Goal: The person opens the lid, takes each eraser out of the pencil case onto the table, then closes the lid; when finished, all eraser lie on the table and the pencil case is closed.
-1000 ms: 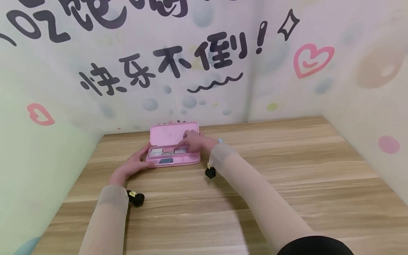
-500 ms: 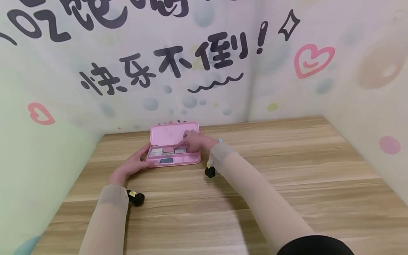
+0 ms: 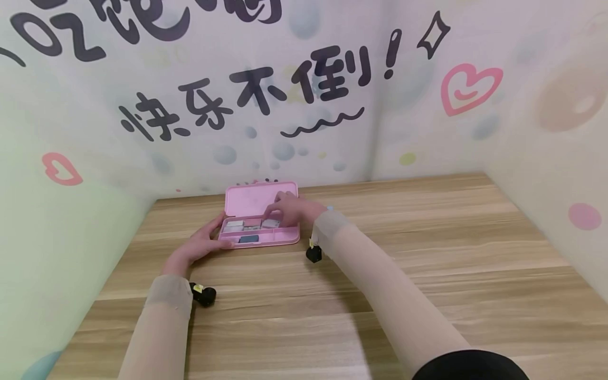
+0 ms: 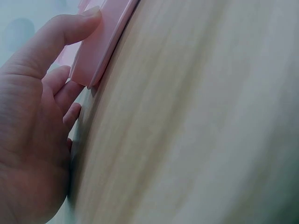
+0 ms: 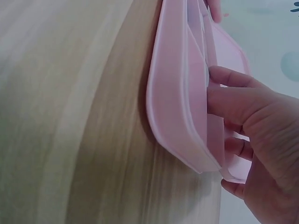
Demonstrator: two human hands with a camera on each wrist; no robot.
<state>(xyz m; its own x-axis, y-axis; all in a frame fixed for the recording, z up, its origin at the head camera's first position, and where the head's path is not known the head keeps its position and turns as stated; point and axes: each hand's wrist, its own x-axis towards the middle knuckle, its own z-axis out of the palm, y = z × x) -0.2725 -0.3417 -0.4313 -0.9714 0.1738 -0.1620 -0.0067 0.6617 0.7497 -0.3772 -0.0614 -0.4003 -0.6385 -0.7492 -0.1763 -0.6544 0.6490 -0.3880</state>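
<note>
A pink pencil case (image 3: 290, 235) lies with its lid (image 3: 249, 199) raised at the back of the table. My left hand (image 3: 201, 245) holds its left end, thumb on the front wall and fingers round the side and back, as the left wrist view also shows. Inside the case, my right hand (image 3: 294, 210) has thumb and index finger at a small whitish block (image 3: 271, 224), which sits slightly tilted in the rear compartment. In the right wrist view the fingertips of the right hand (image 5: 275, 135) dip behind the divider, and the block is mostly hidden.
White blocks (image 3: 234, 225) and a pink block (image 3: 253, 222) share the rear compartment. A dark blue-grey block (image 3: 248, 239) lies in the front one. Behind the wooden table (image 3: 380, 253) hangs a printed wall cloth (image 3: 332, 158), close to the lid.
The whitish block under my right hand has tipped from lying flat to a slight tilt. My right fingers have drawn a little to the right. The left hand holds still.
</note>
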